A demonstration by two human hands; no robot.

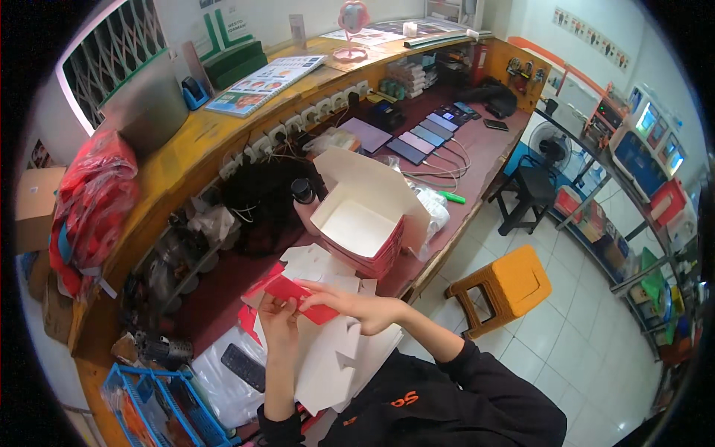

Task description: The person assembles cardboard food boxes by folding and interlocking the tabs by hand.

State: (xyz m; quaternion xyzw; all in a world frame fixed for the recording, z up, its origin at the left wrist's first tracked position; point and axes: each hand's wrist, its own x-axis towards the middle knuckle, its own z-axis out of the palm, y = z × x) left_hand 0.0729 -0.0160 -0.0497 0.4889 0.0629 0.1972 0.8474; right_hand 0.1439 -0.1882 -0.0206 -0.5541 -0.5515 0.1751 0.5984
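Both hands are at a partly folded cardboard box, its panels red outside (281,289) and white inside. My left hand (278,319) pinches its near left side, thumb and fingers closed on the panel. On the right side, my right hand (365,309) grips it with the index finger laid along a red flap and the other fingers curled. Flat white box blanks (316,376) lie under and before my hands, on the near side of the counter. Just beyond stands a stack of nested folded boxes (365,223), red outside, white inside, the top one with its lid up.
A pink bottle with a black cap (304,195) stands left of the stack. Several phones (424,138) with white cables lie farther along the maroon counter. At lower left are a dark phone (243,366) on plastic and a blue basket (167,406). An orange stool (510,287) stands right.
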